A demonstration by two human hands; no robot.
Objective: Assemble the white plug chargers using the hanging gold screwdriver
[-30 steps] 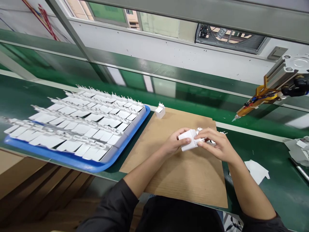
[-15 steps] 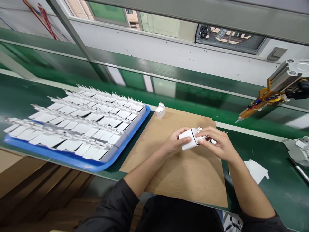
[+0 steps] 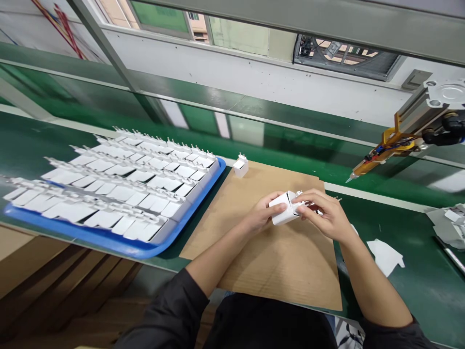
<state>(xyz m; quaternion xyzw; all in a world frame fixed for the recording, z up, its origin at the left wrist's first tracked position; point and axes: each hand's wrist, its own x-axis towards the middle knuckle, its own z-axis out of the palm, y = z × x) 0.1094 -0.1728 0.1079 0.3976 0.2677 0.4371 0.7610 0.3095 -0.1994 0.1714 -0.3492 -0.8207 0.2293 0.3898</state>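
Over the cardboard sheet, my left hand is closed round the body of a white plug-in charger, thumb on its near face. At its pronged end, my right hand pinches the white plug piece with thumb and fingers. A thin dark gap shows between body and plug piece at the top edge. My right fingers hide part of the plug end. Another white charger stands upright, prongs up, at the sheet's far left corner. To the left, a blue tray carries rows of similar white chargers.
The brown cardboard sheet lies on the green bench. A tool with a pointed nozzle reaches in from the right. Right of the sheet are a white scrap, a pen and a bundle of white parts.
The dark gap between the charger's body and its plug piece has narrowed as my hands press the two together. Both hands stay in nearly the same place.
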